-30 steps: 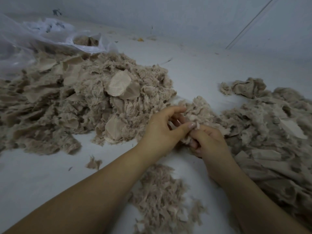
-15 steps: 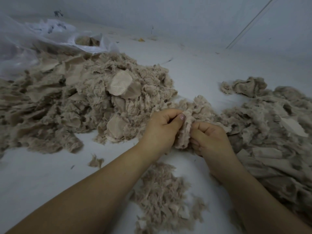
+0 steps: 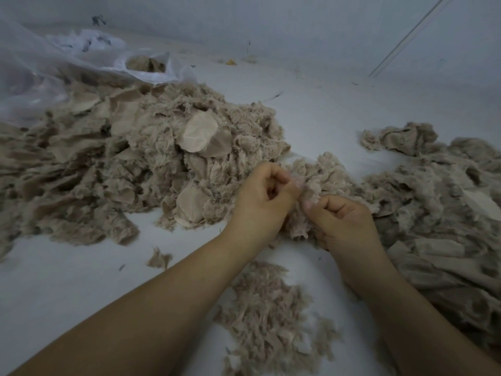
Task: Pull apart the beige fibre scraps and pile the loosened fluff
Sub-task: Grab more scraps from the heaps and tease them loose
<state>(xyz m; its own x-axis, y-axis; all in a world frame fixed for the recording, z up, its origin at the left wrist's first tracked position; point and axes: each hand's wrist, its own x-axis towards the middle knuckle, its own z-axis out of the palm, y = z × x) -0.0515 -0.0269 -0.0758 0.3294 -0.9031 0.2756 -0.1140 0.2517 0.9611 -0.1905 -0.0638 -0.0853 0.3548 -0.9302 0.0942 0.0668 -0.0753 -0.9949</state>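
Scrap (image 3: 299,213) of beige fibre sits between my two hands, above the white counter (image 3: 81,280). My left hand (image 3: 260,202) and right hand (image 3: 341,221) both pinch it, seemingly at its top edge. I should pull sideways slowly, then drop the fluff on the small pile (image 3: 268,316) below.

Dim, flat bluish light, soft shadows, wide-angle bending at edges.
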